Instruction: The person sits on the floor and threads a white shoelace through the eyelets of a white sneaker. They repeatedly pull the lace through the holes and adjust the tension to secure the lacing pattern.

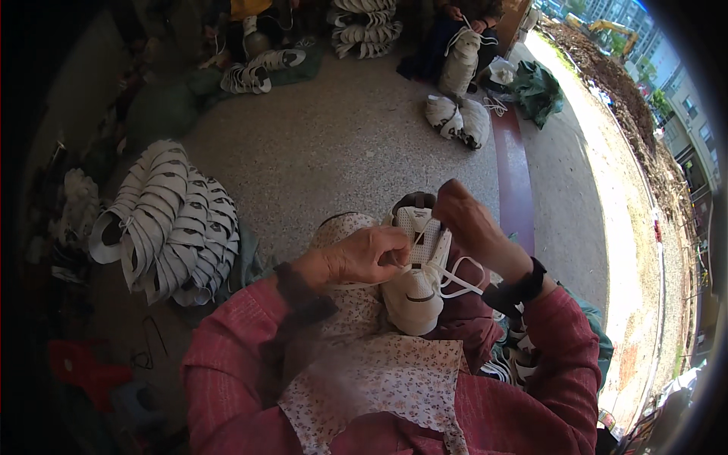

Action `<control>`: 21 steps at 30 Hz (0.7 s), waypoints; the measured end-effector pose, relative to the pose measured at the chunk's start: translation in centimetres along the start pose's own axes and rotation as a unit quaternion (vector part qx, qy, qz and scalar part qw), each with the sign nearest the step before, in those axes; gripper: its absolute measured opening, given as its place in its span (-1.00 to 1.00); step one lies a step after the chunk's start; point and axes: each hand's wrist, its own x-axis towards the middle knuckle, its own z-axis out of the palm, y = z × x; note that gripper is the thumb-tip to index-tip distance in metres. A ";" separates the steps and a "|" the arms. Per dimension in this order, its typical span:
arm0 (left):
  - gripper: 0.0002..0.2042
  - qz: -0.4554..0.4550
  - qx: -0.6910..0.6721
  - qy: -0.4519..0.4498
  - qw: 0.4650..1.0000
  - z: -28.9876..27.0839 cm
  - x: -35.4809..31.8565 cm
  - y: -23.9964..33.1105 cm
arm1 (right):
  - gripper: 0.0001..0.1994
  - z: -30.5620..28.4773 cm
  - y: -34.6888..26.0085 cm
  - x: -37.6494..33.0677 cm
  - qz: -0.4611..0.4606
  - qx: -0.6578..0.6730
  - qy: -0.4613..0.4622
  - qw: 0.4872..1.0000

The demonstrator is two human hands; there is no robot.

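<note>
A white sneaker upper (pixel 413 299) lies across my lap on a flowered apron (pixel 379 371), its toe toward me and its tongue (pixel 428 227) pointing away. My left hand (pixel 368 254) is closed in a pinch over the left side of the lacing area; what its fingers hold is hidden. Raised on the right above the tongue, my right hand (pixel 472 227) is curled closed, its fingertips turned out of sight. A thin dark line shows over the tongue between the hands; I cannot tell what it is. A white shoelace (pixel 459 282) loops out on the sneaker's right side.
Stacks of nested white shoe uppers (pixel 171 220) stand on the floor at left. More white uppers (pixel 459 120) lie ahead at right, near a co-worker's hand (pixel 478 25) holding a laced stack. A red plastic stool (pixel 87 371) is at lower left. Green sacking (pixel 537 91) lies by the doorway.
</note>
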 end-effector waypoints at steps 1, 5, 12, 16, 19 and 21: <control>-0.81 0.000 -0.011 0.000 1.000 0.1 0.0 0.2 | -0.95 -2.6 1.7 0.3 0.028 -0.106 0.084 0.990; -0.75 -0.002 0.022 -0.013 1.000 0.6 1.0 0.0 | -0.84 -12.2 5.7 -1.0 0.301 0.120 0.221 0.920; -0.79 -0.007 0.070 -0.003 0.998 1.4 1.3 0.2 | -0.80 -8.3 5.4 -4.2 0.264 0.716 0.190 0.618; -0.84 0.010 0.095 0.006 0.995 1.7 1.5 0.2 | -0.79 -6.8 9.7 -5.8 0.177 0.793 0.162 0.559; -0.86 -0.015 0.077 0.018 0.997 2.2 1.3 0.1 | -0.76 -6.7 9.2 -5.5 0.205 0.780 0.162 0.568; -0.88 -0.032 0.055 0.018 0.998 2.2 1.2 0.2 | -0.73 -6.5 6.2 -4.4 0.268 0.732 0.192 0.596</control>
